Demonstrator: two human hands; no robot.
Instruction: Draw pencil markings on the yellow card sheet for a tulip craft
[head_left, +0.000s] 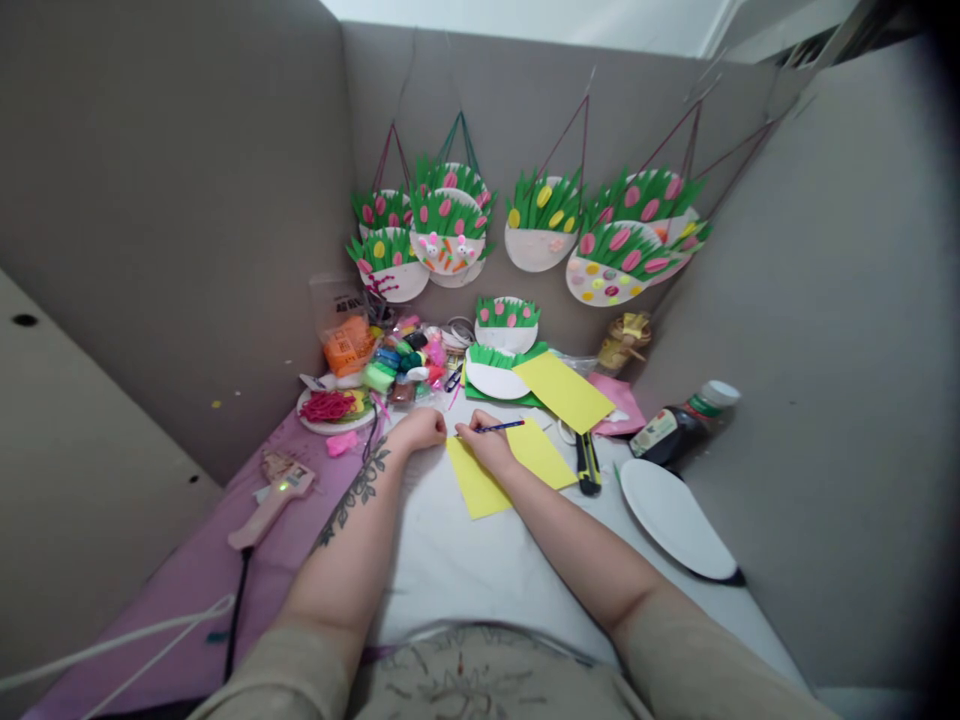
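Observation:
My right hand [486,440] is closed around a dark blue pencil [511,426], held at a low slant over a yellow paper sheet [478,492]. Its tip end is hidden by the fingers. My left hand [427,428] is curled into a fist at the sheet's upper left corner; what it holds, if anything, is hidden. A second yellow sheet [566,392] lies just beyond, overlapping green paper under a white half plate [496,376] with green paper grass. A yellow-and-black utility knife [588,464] rests right of the sheet.
A pink glue gun [274,503] with a lit green light lies left, its black cord running forward. Nearby are a plate of pink yarn [328,407] and clay packs [405,362]. A dark bottle [685,420] and white half plates [679,520] are right. Decorated plates [541,236] hang behind.

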